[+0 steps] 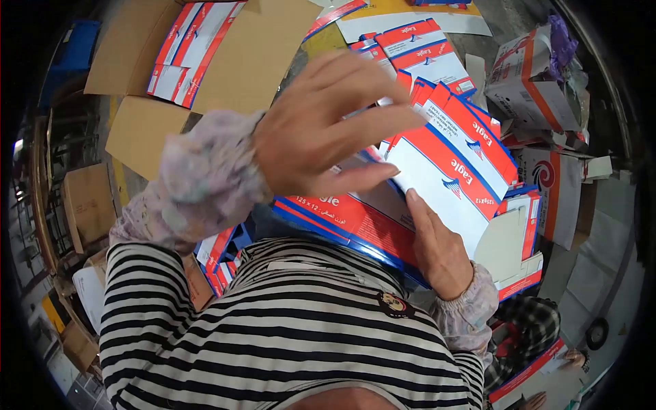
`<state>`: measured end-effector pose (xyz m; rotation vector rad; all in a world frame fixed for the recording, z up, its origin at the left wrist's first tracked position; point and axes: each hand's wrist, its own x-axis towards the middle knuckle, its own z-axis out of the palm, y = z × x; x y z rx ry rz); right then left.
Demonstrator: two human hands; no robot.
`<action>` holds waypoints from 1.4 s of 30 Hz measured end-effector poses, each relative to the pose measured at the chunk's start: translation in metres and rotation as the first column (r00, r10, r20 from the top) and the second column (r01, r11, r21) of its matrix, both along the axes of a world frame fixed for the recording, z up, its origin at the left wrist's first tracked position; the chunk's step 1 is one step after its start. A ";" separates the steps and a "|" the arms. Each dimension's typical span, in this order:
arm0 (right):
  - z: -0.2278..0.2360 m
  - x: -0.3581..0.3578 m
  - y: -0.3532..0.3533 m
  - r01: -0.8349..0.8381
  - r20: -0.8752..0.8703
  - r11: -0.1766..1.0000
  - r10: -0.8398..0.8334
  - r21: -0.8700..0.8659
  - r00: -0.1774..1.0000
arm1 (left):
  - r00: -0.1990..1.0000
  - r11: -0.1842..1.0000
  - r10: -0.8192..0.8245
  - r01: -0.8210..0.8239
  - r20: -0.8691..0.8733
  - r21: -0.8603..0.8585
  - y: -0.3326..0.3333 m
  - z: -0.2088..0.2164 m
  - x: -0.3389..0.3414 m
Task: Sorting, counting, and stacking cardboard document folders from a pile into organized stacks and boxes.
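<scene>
My left hand is raised over a pile of flat printed cartons, its fingers bent and its thumb held apart, with nothing visible between them. My right hand is at the near edge of a white, red and blue flat carton. One digit lies along its surface and the other fingers are hidden, apparently gripping it. Below, against my body, sits a red carton panel with a blue edge. More flat cartons are fanned out beyond the hands, partly covered by my left hand.
An open brown cardboard box at the far left holds more printed cartons. White boxes with orange bands stand at the right, one with a purple plastic bag. At lower right, another person's hand shows near a red-edged carton.
</scene>
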<state>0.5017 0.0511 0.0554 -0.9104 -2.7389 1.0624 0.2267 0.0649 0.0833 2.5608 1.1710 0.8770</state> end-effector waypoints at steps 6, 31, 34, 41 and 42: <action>0.009 -0.009 0.011 -0.060 0.020 0.994 0.059 0.087 0.998 | 0.985 0.943 0.024 -0.080 -0.172 -0.323 -0.058 -0.053 0.010; 0.001 -0.017 -0.006 -0.088 0.141 0.994 0.079 0.062 0.987 | 0.932 0.837 -0.147 -0.060 -0.330 -0.543 -0.049 -0.060 -0.010; 0.002 -0.019 -0.009 -0.080 0.165 0.995 0.070 0.056 0.984 | 0.948 0.898 -0.111 -0.033 -0.299 -0.439 -0.051 -0.058 -0.010; 0.001 -0.019 -0.010 -0.095 0.203 0.993 0.080 0.065 0.976 | 0.945 0.910 -0.142 0.008 -0.293 -0.415 -0.045 -0.049 -0.014; 0.001 -0.020 -0.009 -0.094 0.202 0.994 0.079 0.063 0.976 | 0.945 0.910 -0.143 0.009 -0.294 -0.415 -0.044 -0.049 -0.014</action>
